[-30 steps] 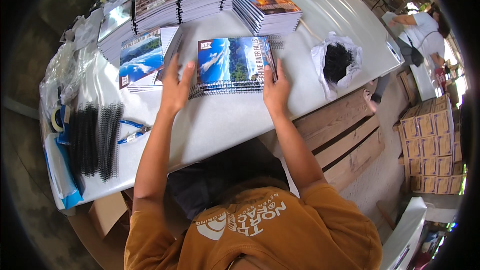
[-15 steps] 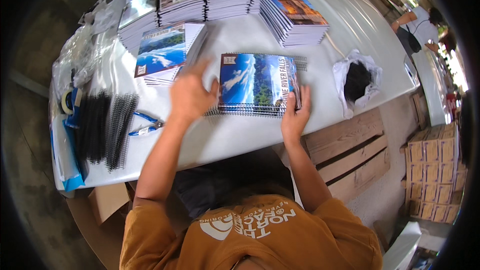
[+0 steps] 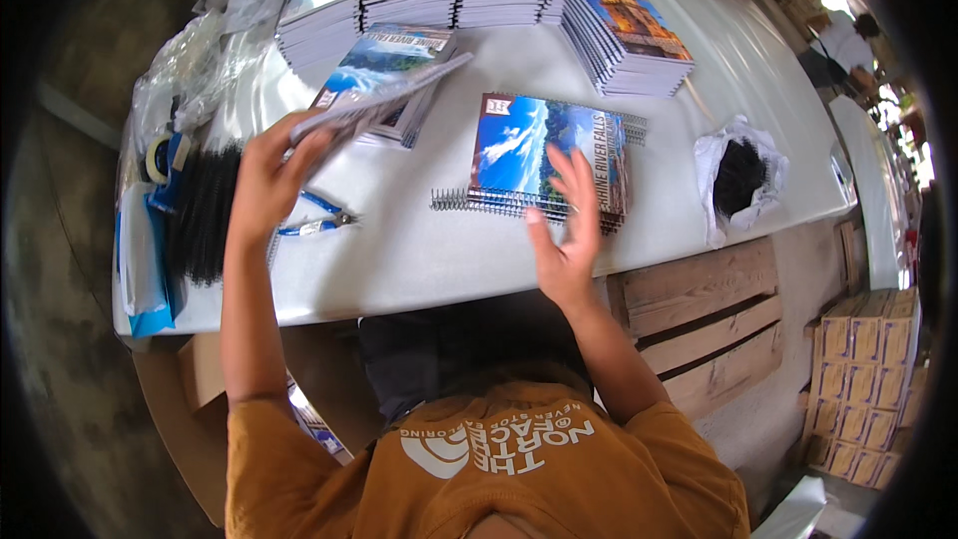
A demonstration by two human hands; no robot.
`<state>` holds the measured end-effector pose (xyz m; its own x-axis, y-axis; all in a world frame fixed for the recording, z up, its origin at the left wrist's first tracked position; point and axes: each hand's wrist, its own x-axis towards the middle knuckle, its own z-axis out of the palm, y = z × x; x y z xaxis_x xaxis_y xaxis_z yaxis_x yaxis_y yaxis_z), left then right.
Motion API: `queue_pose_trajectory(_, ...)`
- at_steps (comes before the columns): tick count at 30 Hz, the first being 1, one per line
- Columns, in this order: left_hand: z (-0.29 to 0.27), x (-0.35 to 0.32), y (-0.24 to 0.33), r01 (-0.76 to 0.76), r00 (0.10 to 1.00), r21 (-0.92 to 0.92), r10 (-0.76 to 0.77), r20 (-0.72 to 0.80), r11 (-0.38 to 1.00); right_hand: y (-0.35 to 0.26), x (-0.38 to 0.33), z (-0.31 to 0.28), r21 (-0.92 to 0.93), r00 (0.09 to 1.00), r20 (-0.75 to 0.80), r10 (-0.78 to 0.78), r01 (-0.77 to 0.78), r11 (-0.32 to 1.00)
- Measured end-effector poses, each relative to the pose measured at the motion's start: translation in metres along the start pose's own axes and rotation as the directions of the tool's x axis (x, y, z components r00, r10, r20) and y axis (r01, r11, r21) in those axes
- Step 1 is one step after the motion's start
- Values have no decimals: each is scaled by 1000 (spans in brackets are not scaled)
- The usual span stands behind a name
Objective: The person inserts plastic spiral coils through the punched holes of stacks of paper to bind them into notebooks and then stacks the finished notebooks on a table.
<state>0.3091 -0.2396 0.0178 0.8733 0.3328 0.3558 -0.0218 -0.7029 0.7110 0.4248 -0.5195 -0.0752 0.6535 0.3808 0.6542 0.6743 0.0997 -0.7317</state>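
My left hand (image 3: 276, 162) grips the near end of a notebook (image 3: 394, 92), which is lifted and seen nearly edge-on. It hangs over a pile of notebooks with blue-and-green landscape covers (image 3: 384, 58) and partly hides them. My right hand (image 3: 571, 245) is open, fingers apart, over the front edge of a small stack of waterfall-cover notebooks (image 3: 511, 145). Whether it touches the cover I cannot tell. Dark spiral coils stick out along this stack's near edge and at its far right corner. Blue-handled cutters (image 3: 319, 218) lie near my left forearm.
Tall notebook stacks (image 3: 409, 8) line the table's far side; another pile (image 3: 629, 45) stands at the back right. Black coils (image 3: 205, 220), a tape dispenser (image 3: 170, 170) and plastic wrap (image 3: 165, 90) lie left. A white bag (image 3: 736, 180) of black bits sits right, above a wooden pallet (image 3: 699, 304).
My left hand has moved left and taken up a notebook from the left pile. The right hand has let go of the stack's right edge and come over its front. The whole view has shifted.
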Motion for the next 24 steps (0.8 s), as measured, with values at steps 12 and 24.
queue_pose_trajectory(12,76,-115,-27,447,820,-619,-572,-6,646,-4,-7,43,541,934,168,316,-356,762)
queue_pose_trajectory(24,106,-138,-37,250,894,-721,-439,-84,647,-4,3,15,474,867,488,101,-361,803)
